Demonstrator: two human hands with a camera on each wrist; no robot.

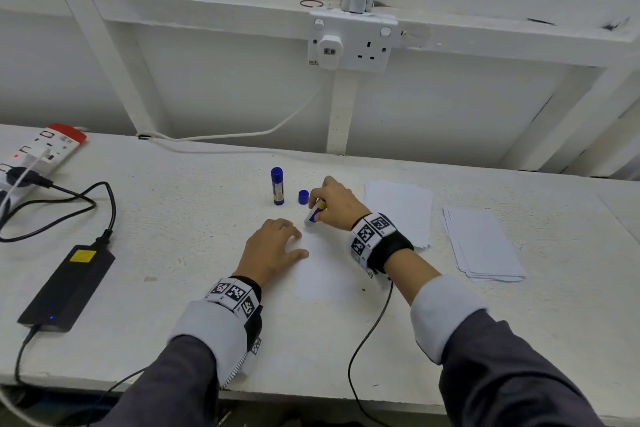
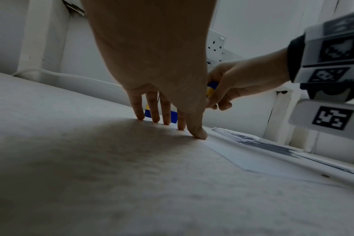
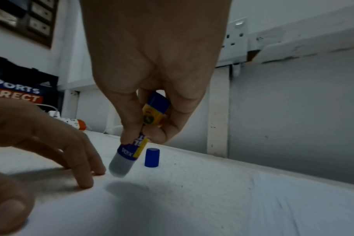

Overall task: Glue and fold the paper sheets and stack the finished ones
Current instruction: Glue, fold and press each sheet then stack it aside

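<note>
A white paper sheet (image 1: 322,274) lies flat on the table in front of me. My left hand (image 1: 277,246) presses its left edge with straight, spread fingers (image 2: 198,134). My right hand (image 1: 332,204) grips an uncapped blue and yellow glue stick (image 3: 129,153), tilted with its white tip down at the sheet's far corner, just beside the left fingertips (image 3: 87,182). Its blue cap (image 1: 303,196) stands on the table just behind. A second, capped glue stick (image 1: 277,185) stands upright to the left of the cap.
Two stacks of white paper lie to the right: one (image 1: 401,208) behind my right wrist, another (image 1: 485,243) further right. A black power adapter (image 1: 67,288) with cables and a power strip (image 1: 38,156) sit at the left. A wall socket (image 1: 349,42) is above.
</note>
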